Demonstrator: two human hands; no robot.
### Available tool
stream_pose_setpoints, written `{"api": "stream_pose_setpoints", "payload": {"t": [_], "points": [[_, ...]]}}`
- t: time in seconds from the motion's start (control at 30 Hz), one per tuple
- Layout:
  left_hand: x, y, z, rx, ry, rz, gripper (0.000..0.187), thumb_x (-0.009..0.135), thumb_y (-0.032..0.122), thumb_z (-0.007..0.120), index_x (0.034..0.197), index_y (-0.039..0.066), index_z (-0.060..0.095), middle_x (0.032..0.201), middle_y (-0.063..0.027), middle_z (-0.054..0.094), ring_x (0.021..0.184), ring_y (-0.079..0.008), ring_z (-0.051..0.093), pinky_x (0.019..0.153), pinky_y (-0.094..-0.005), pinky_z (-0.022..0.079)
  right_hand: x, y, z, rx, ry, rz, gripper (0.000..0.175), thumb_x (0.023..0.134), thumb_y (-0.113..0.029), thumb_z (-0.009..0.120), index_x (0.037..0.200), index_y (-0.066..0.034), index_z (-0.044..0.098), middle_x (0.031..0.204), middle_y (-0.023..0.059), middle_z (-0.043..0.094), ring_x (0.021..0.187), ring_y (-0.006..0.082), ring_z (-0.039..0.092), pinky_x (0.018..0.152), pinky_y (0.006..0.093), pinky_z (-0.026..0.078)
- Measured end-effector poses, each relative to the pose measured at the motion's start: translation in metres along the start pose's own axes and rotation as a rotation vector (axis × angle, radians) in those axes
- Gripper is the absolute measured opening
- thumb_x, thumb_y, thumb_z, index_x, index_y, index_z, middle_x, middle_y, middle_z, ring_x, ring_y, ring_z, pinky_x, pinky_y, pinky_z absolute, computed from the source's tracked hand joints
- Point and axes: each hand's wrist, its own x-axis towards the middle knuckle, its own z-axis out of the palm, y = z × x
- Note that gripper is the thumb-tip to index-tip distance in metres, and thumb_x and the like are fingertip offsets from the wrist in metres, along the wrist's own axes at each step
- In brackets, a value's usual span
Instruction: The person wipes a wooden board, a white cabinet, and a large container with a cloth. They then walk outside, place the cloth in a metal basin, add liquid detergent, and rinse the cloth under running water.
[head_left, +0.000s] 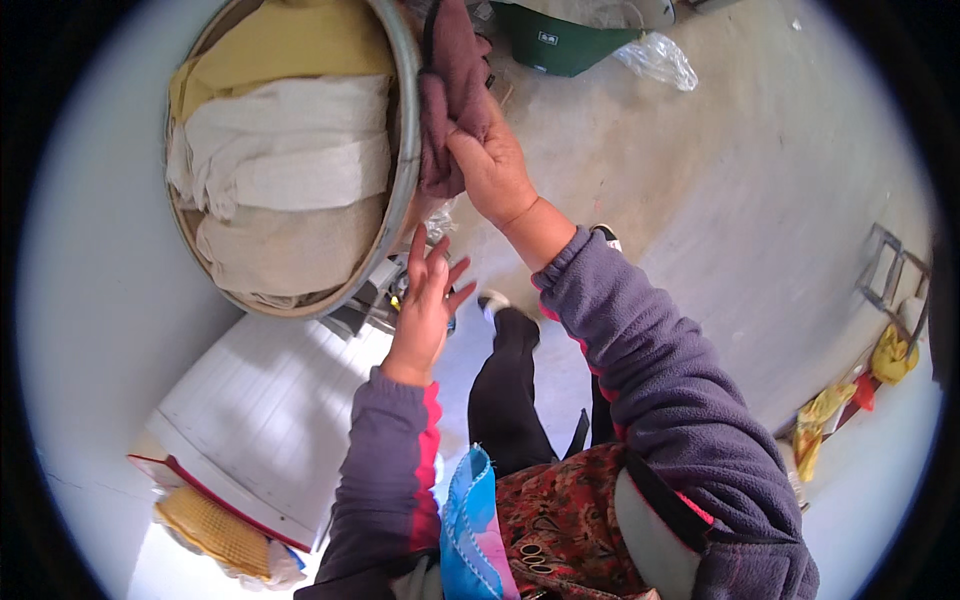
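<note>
My right hand (499, 169) grips a mauve fleece-like cloth (459, 75) beside the rim of a large round container (409, 142). Below it, near the same rim, my left hand (427, 307) is raised with its fingers spread and nothing in it. Inside the container lie folded cloths: a yellow one (300, 45) at the top, a white one (300, 142) in the middle and a beige one (300, 244) at the bottom. Part of the mauve cloth runs out of view at the top edge.
A white ribbed-top surface (262, 405) stands at the lower left, with a yellow waffle-textured item (214, 529) beside it. A dark green container (562, 45) and clear plastic (660, 64) lie on the floor at the top. A metal frame (881, 266) and yellow bags (821, 427) are at the right.
</note>
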Motion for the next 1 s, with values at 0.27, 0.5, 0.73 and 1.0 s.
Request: {"api": "stream_pose_setpoints", "payload": {"t": [0.27,0.5,0.73,1.0], "points": [[0.084,-0.077,0.018,-0.175,-0.019,0.309,0.072,0.094,0.054,0.051,0.146,0.012,0.024,0.144,-0.0048,0.036,0.127,-0.0174,0.039,0.103,-0.0326,0.033,-0.057,0.065,-0.013,-0.306,0.009,-0.158,0.074,0.084,-0.013,0.049,0.148,0.0039,0.016,0.144,0.0175,0.037,0.135,0.0263,0.034,0.111,0.0326,0.025],[0.108,-0.125,-0.034,-0.696,0.074,0.359,0.052,0.094,0.025,0.06,0.136,0.015,0.031,0.132,-0.0054,0.045,0.115,-0.0207,0.05,0.096,-0.0408,0.045,-0.133,0.094,-0.033,-0.394,-0.326,0.178,0.074,0.085,-0.012,0.057,0.145,0.0062,0.017,0.146,0.0201,0.031,0.137,0.0307,0.028,0.113,0.0379,0.019],[0.108,-0.12,-0.064,-0.28,0.526,1.442,0.051,0.077,0.006,0.074,0.12,0.01,0.045,0.119,-0.0109,0.05,0.116,-0.0253,0.047,0.102,-0.0386,0.037,-0.111,0.063,-0.031,-1.174,-0.696,-0.53,0.051,0.072,-0.017,0.071,0.118,-0.0029,0.054,0.131,0.0205,0.047,0.121,0.0418,0.042,0.105,0.0513,0.028],[0.198,-0.148,-0.119,-0.643,0.396,1.392,0.04,0.074,0.012,0.078,0.108,0.007,0.058,0.112,-0.0121,0.051,0.107,-0.0253,0.05,0.093,-0.0365,0.042,-0.067,0.151,-0.032,-1.331,-0.71,-1.467,0.034,0.07,-0.024,0.07,0.103,-0.0301,0.063,0.104,0.0051,0.055,0.103,0.0279,0.052,0.096,0.0532,0.029]]}}
